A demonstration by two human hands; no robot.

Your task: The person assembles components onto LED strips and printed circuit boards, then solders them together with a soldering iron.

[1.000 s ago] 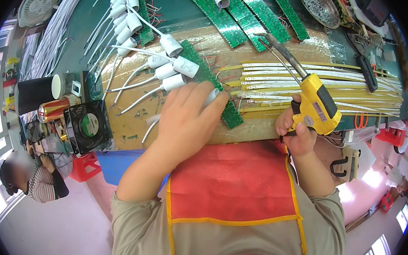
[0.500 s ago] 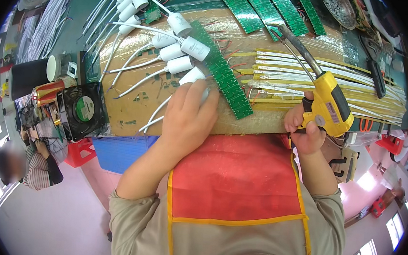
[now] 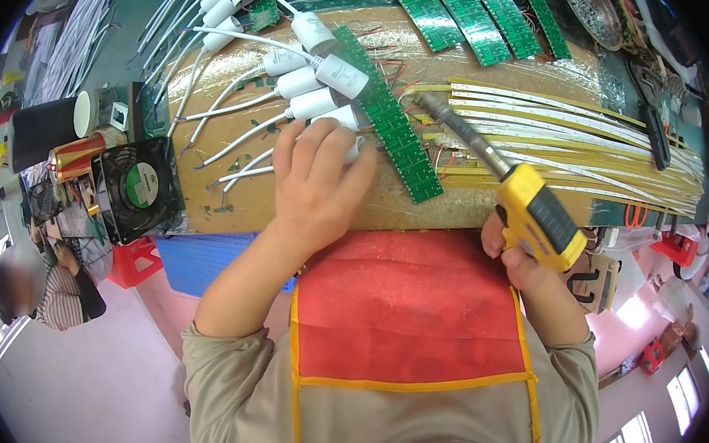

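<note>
Both hands are occupied: the left hand (image 3: 318, 177) curls its fingers over a white cylinder (image 3: 354, 149), seemingly pinching it between thumb and forefinger, though the palm hides most of it; the right hand (image 3: 512, 252) grasps a yellow soldering gun (image 3: 531, 200) by its handle, near the front edge of the bench. Largest under the work is a brown board (image 3: 472, 207). On it, right of centre, lies a bundle of yellow and white strips (image 3: 561, 138), roughly crosswise, with the gun's shaft across its left part. Left of the bundle, a green circuit strip (image 3: 398, 137) lies with its long axis slanting from upper left to lower right. The gun's long axis slants the same general way; its metal tip (image 3: 425, 102) points up and left, away from the person, near the circuit strip's right edge. Whether it touches anything, I cannot tell. More cabled cylinders (image 3: 314, 104) lie in a slanting row just beyond the left fingers, their leads trailing down and left. The step in hand looks like lining the pinched cylinder up beside the circuit strip for soldering; the next move would call for a steady left pinch and careful tip placement among the thin red and white wires (image 3: 395, 73).
</note>
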